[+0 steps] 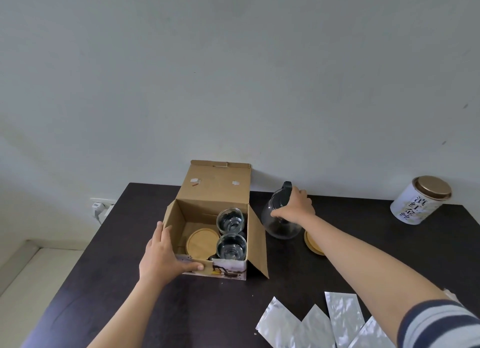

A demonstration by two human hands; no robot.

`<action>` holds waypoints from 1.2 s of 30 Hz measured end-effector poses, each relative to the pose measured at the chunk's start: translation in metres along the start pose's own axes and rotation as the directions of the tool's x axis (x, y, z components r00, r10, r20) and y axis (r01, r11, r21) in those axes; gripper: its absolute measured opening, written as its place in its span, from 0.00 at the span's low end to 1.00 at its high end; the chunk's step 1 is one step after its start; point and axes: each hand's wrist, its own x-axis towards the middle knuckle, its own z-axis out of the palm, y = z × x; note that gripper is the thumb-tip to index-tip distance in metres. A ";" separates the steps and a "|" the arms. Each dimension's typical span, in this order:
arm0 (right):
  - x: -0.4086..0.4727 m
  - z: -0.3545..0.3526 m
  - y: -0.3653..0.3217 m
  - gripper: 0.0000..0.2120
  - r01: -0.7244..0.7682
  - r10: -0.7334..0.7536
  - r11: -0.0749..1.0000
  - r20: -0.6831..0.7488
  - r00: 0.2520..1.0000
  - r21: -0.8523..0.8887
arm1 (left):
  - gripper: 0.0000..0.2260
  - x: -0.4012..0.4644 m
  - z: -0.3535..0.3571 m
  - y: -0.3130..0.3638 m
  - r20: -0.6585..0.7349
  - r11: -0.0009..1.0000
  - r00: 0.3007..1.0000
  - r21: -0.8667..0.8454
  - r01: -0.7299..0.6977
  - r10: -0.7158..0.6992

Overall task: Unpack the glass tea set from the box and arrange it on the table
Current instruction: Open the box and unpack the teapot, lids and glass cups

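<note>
An open cardboard box (pixel 255 241) stands on the dark table (pixel 145 303), its lid flap up against the wall. Inside it are two clear glass cups (pixel 230 220) (pixel 231 246) on the right and a round wooden coaster (pixel 201 244) on the bottom. My left hand (pixel 163 257) grips the box's front left corner. To the right of the box, my right hand (pixel 294 208) holds a round glass teapot (pixel 279 224) with a black lid by its top; the pot stands on the table. A wooden coaster (pixel 313 245) lies just right of the pot, partly hidden by my forearm.
A white tea tin (pixel 418 201) with a gold lid stands at the back right. Several silver foil packets (pixel 340 319) lie near the front right edge. A wall socket with a plug (pixel 100 207) sits left of the table. The wall runs right behind the table.
</note>
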 end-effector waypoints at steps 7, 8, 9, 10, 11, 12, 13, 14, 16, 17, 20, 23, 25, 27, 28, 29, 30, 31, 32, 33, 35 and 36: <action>0.005 0.003 0.003 0.53 0.028 -0.028 1.000 0.047 0.999 0.002 | 0.68 0.000 0.002 -0.001 -0.011 1.000 1.000 -0.029 0.000 0.000; 0.004 0.003 0.003 0.54 0.027 -0.027 1.000 0.054 0.998 -0.002 | 0.68 0.000 0.002 -0.001 -0.012 0.999 1.000 -0.032 -0.003 0.002; 0.004 0.002 0.002 0.55 0.021 -0.019 1.000 0.060 0.998 -0.018 | 0.68 0.000 0.003 -0.001 -0.013 0.999 1.000 -0.034 -0.005 0.005; 0.003 0.002 0.001 0.56 0.013 -0.010 0.998 0.054 0.998 -0.060 | 0.69 0.000 0.003 -0.001 -0.014 0.999 1.000 -0.037 -0.008 0.007; 0.001 0.002 -0.001 0.58 0.010 -0.006 0.992 0.031 1.000 -0.124 | 0.69 0.000 0.004 -0.002 -0.016 0.999 1.000 -0.040 -0.010 0.009; -0.004 0.002 -0.004 0.58 0.025 -0.027 0.981 -0.009 1.000 -0.191 | 0.69 0.000 0.004 -0.002 -0.019 0.999 1.000 -0.043 -0.012 0.011; -0.009 0.003 -0.008 0.56 0.072 -0.088 0.969 -0.060 0.994 -0.238 | 0.69 0.000 0.005 -0.003 -0.022 0.999 1.000 -0.046 -0.013 0.012; -0.017 0.004 -0.013 0.52 0.158 -0.191 0.955 -0.114 0.975 -0.250 | 0.69 0.000 0.005 -0.003 -0.024 0.999 1.000 -0.048 -0.014 0.013; -0.038 0.005 -0.030 0.41 0.415 -0.440 0.895 -0.172 0.881 -0.165 | 0.69 0.000 0.005 -0.004 -0.027 0.998 1.000 -0.053 -0.017 0.016; -0.049 0.006 -0.041 0.36 0.536 -0.543 0.840 -0.152 0.826 -0.090 | 0.69 0.001 0.005 -0.004 -0.028 0.998 0.999 -0.054 -0.019 0.018; -0.075 0.016 -0.074 0.28 0.723 -0.721 0.690 0.060 0.690 -0.022 | 0.68 0.000 0.004 -0.004 -0.032 0.998 0.999 -0.060 -0.025 0.023; -0.078 0.037 -0.095 0.25 0.728 -0.704 0.659 0.185 0.685 -0.189 | 0.68 -0.002 0.003 -0.002 -0.038 0.998 0.999 -0.060 -0.029 0.027; -0.077 0.047 -0.106 0.25 0.587 -0.565 0.748 0.168 0.808 -0.309 | 0.68 -0.003 0.003 -0.002 -0.039 0.998 0.999 -0.049 -0.029 0.027; -0.074 0.056 -0.117 0.32 0.424 -0.394 0.806 0.161 0.905 -0.413 | 0.68 -0.003 0.003 -0.002 -0.034 0.999 0.999 -0.047 -0.022 0.021; -0.072 0.061 -0.122 0.36 0.374 -0.340 0.796 0.160 0.927 -0.475 | 0.68 -0.002 0.002 -0.002 -0.031 0.999 0.999 -0.048 -0.020 0.019; -0.070 0.066 -0.126 0.39 0.337 -0.302 0.772 0.156 0.941 -0.539 | 0.68 -0.002 0.002 -0.002 -0.031 0.999 0.999 -0.050 -0.020 0.018; -0.068 0.070 -0.131 0.41 0.308 -0.272 0.741 0.153 0.950 -0.596 | 0.68 -0.002 0.002 -0.001 -0.032 0.998 0.999 -0.056 -0.019 0.018; -0.067 0.073 -0.135 0.42 0.286 -0.248 0.712 0.152 0.957 -0.641 | 0.68 -0.003 0.002 -0.001 -0.032 0.998 0.999 -0.064 -0.019 0.017; -0.065 0.076 -0.137 0.43 0.272 -0.232 0.694 0.151 0.961 -0.666 | 0.68 -0.003 0.002 -0.001 -0.032 0.998 0.999 -0.068 -0.018 0.016; -0.062 0.079 -0.139 0.43 0.263 -0.223 0.690 0.148 0.963 -0.675 | 0.68 -0.003 0.001 -0.001 -0.031 0.998 0.999 -0.064 -0.017 0.015; -0.058 0.082 -0.139 0.40 0.257 -0.223 0.705 0.138 0.965 -0.661 | 0.68 -0.003 0.002 -0.001 -0.030 0.999 0.999 -0.051 -0.017 0.015; -0.056 0.083 -0.137 0.39 0.261 -0.231 0.721 0.132 0.964 -0.642 | 0.68 -0.003 0.002 -0.001 -0.032 0.999 0.999 -0.049 -0.017 0.016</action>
